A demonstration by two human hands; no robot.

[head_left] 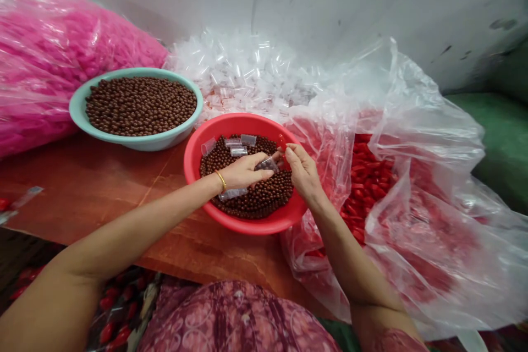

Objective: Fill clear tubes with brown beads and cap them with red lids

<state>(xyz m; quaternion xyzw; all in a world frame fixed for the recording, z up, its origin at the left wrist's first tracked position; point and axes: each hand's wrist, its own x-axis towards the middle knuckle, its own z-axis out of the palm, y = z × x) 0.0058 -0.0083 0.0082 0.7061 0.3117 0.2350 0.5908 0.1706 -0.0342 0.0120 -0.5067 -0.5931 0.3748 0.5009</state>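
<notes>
Left hand (243, 171), with a gold bangle (221, 180), closes on a clear plastic tube (267, 164) over brown beads (247, 198) in a red basin (247, 121), centre of frame. Right hand (302, 171) is narrowly pinched on a small red piece (281, 142) at the basin's far edge. A teal bowl (75, 107) of beads (140, 107) stands upper left; a plastic bag of red pieces (367, 187) lies right.
</notes>
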